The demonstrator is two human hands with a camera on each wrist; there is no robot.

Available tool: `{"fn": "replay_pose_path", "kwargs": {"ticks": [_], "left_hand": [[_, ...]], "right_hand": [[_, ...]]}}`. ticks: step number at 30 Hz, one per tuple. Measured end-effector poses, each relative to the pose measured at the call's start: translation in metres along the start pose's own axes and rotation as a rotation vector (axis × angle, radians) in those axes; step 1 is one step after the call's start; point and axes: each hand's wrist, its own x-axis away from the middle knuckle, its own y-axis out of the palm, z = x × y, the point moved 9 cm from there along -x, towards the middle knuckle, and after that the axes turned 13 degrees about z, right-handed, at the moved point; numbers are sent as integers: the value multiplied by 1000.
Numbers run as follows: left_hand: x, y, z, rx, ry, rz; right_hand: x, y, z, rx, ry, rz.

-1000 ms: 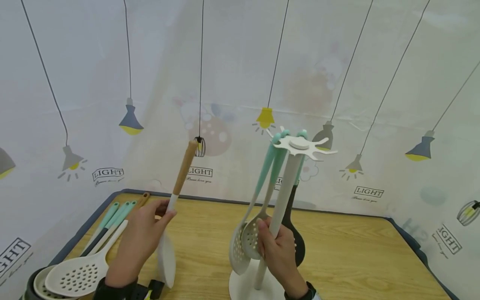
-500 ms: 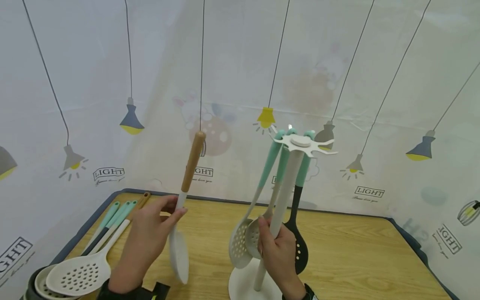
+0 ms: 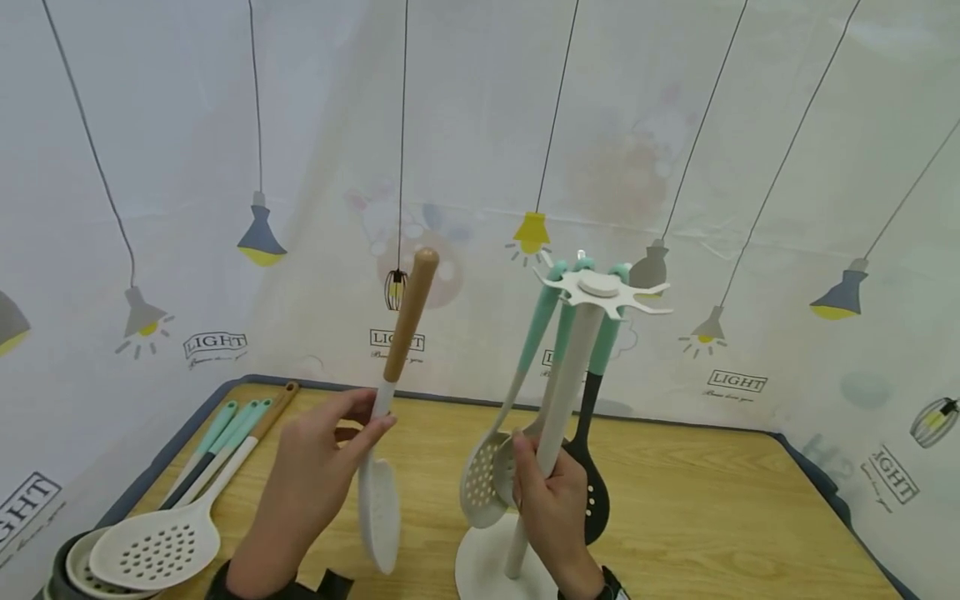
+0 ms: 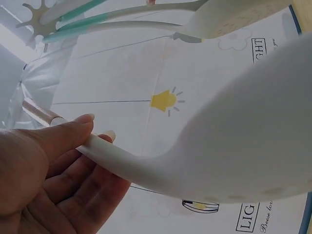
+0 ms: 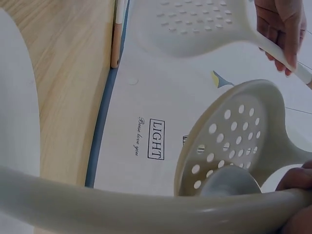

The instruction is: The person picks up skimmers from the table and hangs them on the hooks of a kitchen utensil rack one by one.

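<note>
My left hand pinches a white skimmer with a wooden handle by its white neck. The handle points up and leans right; the perforated head hangs down, its holes showing in the right wrist view. My right hand grips the pole of a white utensil stand, which has a round base and a hooked top. From its hooks hang a beige skimmer, a second beige perforated utensil partly behind the pole, and a black perforated ladle, all with mint handles. Several hooks on the right hold nothing.
At left, a white wooden-handled skimmer and several mint-handled utensils lie together over the table's left side. The wooden table has a dark blue edge. Behind it hangs a lamp-printed backdrop.
My left hand has carried the white skimmer rightward, nearer the stand, and its handle has risen slightly. The hung utensils have swung a little; my right hand stays on the pole.
</note>
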Motion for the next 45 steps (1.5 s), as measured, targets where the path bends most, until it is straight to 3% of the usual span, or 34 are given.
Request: {"fn": "replay_pose_path", "kwargs": {"ticks": [9,17,26,32,45], "left_hand": [[4,-1,31,139,163,144],[8,9,51,251,244,157],[12,19,58,258,260,164],[14,25,62,276,256,126],[16,30,61,256,227,105]], "right_hand": [[3,2,6,-8,15,22],[4,2,9,-48,27,7],[5,3,8,-105,-16,-5],[5,3,7,-101,-3,-4],[6,3,7,-100,5,-2]]}}
